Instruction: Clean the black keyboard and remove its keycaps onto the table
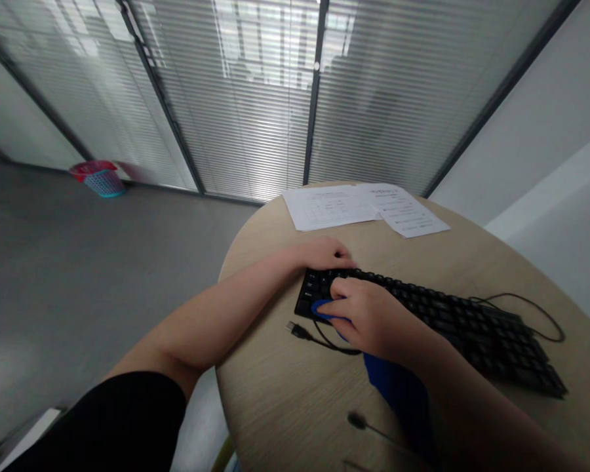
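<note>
A black keyboard (437, 308) lies slantwise on the round wooden table. At its far left corner, my left hand (327, 254) rests with curled fingers against the back edge, holding it. My right hand (368, 311) is closed on a blue cloth (398, 393), its fingers pressing a fold of it onto the keys at the left end. The rest of the cloth hangs down under my right wrist and forearm. Just in front of the keyboard lies a black USB plug (299, 330) on its cable, partly beneath the cloth.
Printed sheets of paper (334, 206) lie at the table's far edge. A black cable (545, 314) loops at the right, and a small dark-tipped cord (358, 420) is near the front. A red and blue basket (103, 180) stands on the floor by the blinds.
</note>
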`<state>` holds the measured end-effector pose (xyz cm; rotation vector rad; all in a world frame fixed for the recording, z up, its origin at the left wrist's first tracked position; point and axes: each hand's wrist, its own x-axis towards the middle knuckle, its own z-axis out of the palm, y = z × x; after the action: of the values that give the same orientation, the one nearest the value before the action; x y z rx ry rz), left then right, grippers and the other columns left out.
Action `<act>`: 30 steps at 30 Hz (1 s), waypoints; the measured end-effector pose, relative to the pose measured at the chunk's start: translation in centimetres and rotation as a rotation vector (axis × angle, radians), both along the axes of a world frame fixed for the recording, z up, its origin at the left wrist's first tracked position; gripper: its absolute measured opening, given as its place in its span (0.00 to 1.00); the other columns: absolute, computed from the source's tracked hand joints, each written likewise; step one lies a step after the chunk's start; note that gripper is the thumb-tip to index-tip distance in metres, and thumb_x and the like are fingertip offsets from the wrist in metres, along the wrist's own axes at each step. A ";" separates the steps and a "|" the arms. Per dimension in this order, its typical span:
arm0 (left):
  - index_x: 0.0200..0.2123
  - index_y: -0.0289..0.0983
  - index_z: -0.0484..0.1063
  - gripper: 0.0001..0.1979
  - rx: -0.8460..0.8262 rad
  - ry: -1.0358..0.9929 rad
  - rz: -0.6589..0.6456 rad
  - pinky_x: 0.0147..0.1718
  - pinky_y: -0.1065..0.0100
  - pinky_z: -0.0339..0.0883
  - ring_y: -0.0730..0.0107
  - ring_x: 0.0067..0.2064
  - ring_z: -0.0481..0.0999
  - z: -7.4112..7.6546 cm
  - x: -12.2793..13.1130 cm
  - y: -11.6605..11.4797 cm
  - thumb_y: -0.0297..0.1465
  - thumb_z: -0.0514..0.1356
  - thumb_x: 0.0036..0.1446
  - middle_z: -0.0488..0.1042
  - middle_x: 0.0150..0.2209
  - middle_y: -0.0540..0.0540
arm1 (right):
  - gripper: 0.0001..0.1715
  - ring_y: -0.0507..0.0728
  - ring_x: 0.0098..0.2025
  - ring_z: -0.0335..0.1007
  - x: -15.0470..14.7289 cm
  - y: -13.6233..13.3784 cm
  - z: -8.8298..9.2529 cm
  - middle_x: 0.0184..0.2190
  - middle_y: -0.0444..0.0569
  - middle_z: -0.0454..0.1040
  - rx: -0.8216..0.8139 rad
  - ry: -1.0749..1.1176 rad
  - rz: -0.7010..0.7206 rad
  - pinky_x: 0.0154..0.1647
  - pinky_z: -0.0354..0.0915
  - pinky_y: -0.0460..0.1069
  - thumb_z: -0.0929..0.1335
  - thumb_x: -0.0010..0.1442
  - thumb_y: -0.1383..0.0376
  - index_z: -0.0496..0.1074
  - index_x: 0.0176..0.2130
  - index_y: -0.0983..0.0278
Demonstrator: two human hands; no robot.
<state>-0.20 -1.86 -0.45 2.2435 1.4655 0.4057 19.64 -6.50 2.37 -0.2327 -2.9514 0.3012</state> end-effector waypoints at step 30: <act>0.23 0.37 0.71 0.22 0.011 -0.008 0.015 0.29 0.68 0.55 0.72 0.26 0.65 0.0 0.1 0.1 0.47 0.55 0.61 0.69 0.22 0.50 | 0.12 0.54 0.32 0.62 -0.7 -1.1 0.2 0.31 0.48 0.70 0.090 -0.085 -0.038 0.30 0.49 0.50 0.65 0.64 0.68 0.79 0.39 0.61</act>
<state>-0.15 -1.80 -0.44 2.2385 1.4799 0.4285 18.92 -7.65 2.59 -0.2959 -3.0306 0.1565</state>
